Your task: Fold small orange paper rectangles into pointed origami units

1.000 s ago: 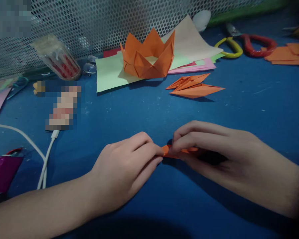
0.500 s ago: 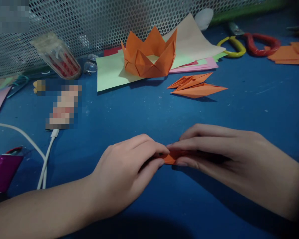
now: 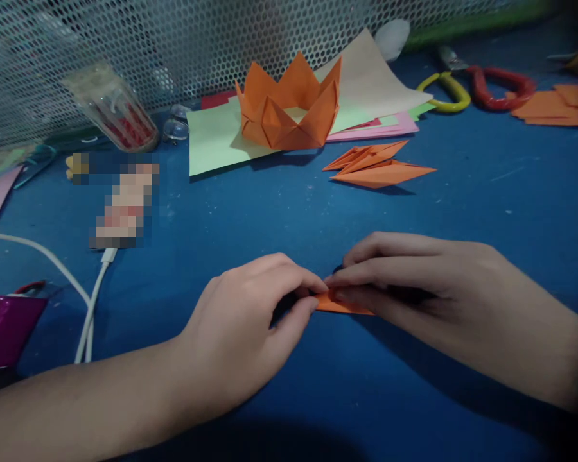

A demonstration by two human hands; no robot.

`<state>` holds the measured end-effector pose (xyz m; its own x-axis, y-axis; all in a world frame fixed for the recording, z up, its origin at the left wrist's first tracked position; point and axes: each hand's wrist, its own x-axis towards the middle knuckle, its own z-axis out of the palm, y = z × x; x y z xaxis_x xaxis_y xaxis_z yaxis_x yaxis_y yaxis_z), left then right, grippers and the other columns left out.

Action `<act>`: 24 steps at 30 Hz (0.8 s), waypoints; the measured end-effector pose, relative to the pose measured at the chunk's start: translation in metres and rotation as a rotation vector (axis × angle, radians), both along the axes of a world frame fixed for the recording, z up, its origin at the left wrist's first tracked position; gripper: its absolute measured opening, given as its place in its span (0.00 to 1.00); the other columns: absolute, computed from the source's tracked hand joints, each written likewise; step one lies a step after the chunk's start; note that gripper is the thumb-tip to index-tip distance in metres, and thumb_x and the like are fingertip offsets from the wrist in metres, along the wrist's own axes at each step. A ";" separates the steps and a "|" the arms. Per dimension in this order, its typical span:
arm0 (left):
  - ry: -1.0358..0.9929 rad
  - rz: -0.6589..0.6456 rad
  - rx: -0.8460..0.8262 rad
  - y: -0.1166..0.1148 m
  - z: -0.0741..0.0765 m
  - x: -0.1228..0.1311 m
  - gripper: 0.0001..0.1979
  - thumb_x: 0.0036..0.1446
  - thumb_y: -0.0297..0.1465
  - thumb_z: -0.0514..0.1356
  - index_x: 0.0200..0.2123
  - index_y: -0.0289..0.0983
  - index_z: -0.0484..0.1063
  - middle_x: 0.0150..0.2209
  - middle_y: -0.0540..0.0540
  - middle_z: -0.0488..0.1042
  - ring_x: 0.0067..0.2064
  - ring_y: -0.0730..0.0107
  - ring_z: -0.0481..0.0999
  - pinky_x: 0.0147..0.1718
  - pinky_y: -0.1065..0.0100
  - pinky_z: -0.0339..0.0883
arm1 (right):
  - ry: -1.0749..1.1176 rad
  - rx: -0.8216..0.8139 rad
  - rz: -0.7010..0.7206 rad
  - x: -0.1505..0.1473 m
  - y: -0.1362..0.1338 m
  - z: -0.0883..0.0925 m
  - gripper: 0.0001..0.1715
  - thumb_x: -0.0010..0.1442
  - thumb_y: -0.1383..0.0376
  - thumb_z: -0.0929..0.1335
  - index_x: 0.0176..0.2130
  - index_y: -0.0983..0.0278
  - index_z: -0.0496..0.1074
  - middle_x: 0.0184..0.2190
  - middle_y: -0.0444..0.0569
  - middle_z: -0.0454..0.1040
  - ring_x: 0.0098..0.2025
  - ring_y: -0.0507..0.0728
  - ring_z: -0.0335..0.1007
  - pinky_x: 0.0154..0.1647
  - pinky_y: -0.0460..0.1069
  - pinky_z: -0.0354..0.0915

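Note:
Between my two hands lies a small folded piece of orange paper point(image 3: 341, 305) on the blue table. My left hand point(image 3: 250, 308) pinches its left end between thumb and fingers. My right hand point(image 3: 424, 282) is closed on the paper from the right, thumb and fingertips pressing near its middle and hiding part of it. Beyond the hands lie several pointed orange folded pieces point(image 3: 383, 173) side by side. Behind them an orange paper crown-like ring point(image 3: 289, 128) with pointed tips stands on a pale green sheet point(image 3: 212, 144).
Red-handled scissors point(image 3: 503, 93), a yellow loop handle point(image 3: 455, 99) and orange paper squares point(image 3: 553, 109) lie at the back right. At left are a tipped jar point(image 3: 115, 112), a blurred-out phone-like object point(image 3: 128, 205) on a white cable point(image 3: 94, 301), and a purple box point(image 3: 9, 327). A perforated metal panel point(image 3: 192, 45) closes the back.
My right thumb has moved up and inward onto the orange paper, so more of its lower edge shows. Both hands have shifted slightly upward.

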<state>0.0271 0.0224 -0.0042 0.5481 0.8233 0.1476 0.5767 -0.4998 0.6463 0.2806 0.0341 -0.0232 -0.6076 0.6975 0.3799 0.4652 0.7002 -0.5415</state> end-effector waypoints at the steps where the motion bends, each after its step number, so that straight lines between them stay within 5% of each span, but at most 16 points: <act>1: 0.002 0.008 -0.005 0.000 0.000 0.001 0.12 0.69 0.19 0.64 0.45 0.38 0.86 0.37 0.54 0.84 0.27 0.76 0.72 0.30 0.72 0.68 | 0.004 0.010 -0.005 -0.001 -0.001 0.000 0.17 0.80 0.68 0.67 0.44 0.59 0.86 0.37 0.46 0.86 0.30 0.52 0.85 0.30 0.43 0.75; 6: 0.020 0.034 0.006 0.000 0.000 0.003 0.10 0.66 0.19 0.66 0.41 0.38 0.85 0.29 0.58 0.76 0.24 0.77 0.68 0.26 0.73 0.63 | 0.011 0.071 -0.015 -0.004 -0.005 -0.003 0.19 0.84 0.67 0.65 0.45 0.60 0.85 0.37 0.46 0.85 0.33 0.52 0.85 0.35 0.43 0.77; 12: 0.065 -0.032 0.118 0.002 -0.005 0.000 0.10 0.70 0.20 0.62 0.40 0.38 0.81 0.32 0.56 0.80 0.26 0.76 0.73 0.27 0.72 0.67 | -0.002 0.067 0.068 -0.005 -0.001 -0.002 0.23 0.86 0.65 0.63 0.43 0.62 0.83 0.36 0.46 0.83 0.31 0.50 0.84 0.34 0.42 0.75; 16: 0.197 -0.147 0.308 -0.002 -0.004 -0.004 0.18 0.82 0.24 0.53 0.40 0.36 0.81 0.37 0.49 0.85 0.36 0.68 0.86 0.35 0.69 0.77 | -0.026 0.098 0.095 -0.001 0.002 0.000 0.23 0.86 0.66 0.62 0.43 0.62 0.83 0.37 0.47 0.84 0.32 0.50 0.84 0.34 0.42 0.75; 24: 0.340 -0.256 0.587 0.000 0.004 -0.008 0.26 0.83 0.19 0.47 0.38 0.35 0.81 0.37 0.44 0.86 0.33 0.64 0.85 0.29 0.66 0.77 | -0.122 0.174 0.143 0.004 0.005 0.000 0.24 0.86 0.67 0.60 0.46 0.62 0.84 0.40 0.49 0.86 0.35 0.53 0.85 0.35 0.45 0.77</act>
